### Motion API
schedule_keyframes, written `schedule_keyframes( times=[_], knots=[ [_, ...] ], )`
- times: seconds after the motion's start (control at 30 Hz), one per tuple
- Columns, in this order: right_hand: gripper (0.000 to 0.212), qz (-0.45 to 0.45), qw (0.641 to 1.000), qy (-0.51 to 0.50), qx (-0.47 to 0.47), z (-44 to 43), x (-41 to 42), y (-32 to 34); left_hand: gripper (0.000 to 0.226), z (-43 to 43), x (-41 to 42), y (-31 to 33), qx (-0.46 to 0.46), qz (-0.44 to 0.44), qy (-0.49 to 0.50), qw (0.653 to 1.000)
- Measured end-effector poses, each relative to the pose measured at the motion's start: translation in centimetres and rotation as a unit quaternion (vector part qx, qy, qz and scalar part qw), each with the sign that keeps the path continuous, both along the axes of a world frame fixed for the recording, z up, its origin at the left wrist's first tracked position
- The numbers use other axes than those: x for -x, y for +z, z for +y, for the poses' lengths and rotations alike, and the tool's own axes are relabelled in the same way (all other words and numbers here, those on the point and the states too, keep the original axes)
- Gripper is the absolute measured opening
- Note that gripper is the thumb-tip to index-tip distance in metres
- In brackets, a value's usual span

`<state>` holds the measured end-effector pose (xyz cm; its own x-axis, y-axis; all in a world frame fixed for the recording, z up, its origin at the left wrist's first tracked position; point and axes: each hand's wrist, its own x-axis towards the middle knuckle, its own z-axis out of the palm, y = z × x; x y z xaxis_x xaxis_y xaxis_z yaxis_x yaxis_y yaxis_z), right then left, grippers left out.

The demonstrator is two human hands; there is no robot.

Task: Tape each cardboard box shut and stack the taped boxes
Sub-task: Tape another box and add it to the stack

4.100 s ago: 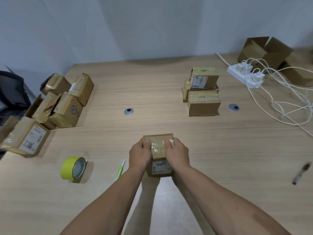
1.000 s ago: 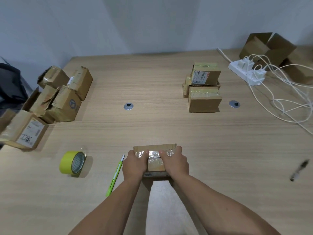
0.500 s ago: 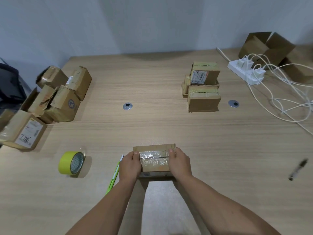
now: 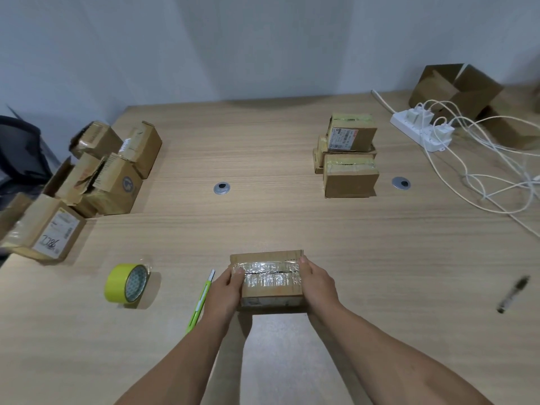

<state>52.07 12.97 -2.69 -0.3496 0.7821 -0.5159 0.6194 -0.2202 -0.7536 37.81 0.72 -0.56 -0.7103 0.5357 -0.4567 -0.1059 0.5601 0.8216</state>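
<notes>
A small cardboard box [image 4: 270, 283] with clear tape across its top lies at the near edge of the table. My left hand [image 4: 225, 290] grips its left end, thumb on the tape. My right hand [image 4: 317, 285] grips its right end. A yellow tape roll [image 4: 124, 283] stands on its edge to the left. A stack of taped boxes [image 4: 347, 159] sits at the back right. Several untaped boxes [image 4: 102, 171] are heaped at the left edge.
A green pen-shaped cutter [image 4: 200, 302] lies just left of my left hand. A dark marker [image 4: 512, 293] lies at the right. A white power strip [image 4: 420, 130] with trailing cables and open cardboard boxes [image 4: 455, 86] fill the back right corner.
The box has been turned so that its long side runs left to right. My hands have shifted from pressing on the tape to gripping the two ends.
</notes>
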Motion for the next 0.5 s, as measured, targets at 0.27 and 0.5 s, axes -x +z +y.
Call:
schedule_keyframes(
  times=[0.27,0.5],
  knots=[
    [0.067,0.042,0.998,0.025,0.026,-1.1,-0.3,-0.5,0.026,-0.5,-0.4,0.0,-0.045,-0.086,0.031,0.995],
    [0.081,0.17,0.958,-0.121,0.198,-0.7,-2.1,-1.2,0.026,-1.4,0.9,-0.3,-0.076,-0.185,0.104,0.974]
  ],
)
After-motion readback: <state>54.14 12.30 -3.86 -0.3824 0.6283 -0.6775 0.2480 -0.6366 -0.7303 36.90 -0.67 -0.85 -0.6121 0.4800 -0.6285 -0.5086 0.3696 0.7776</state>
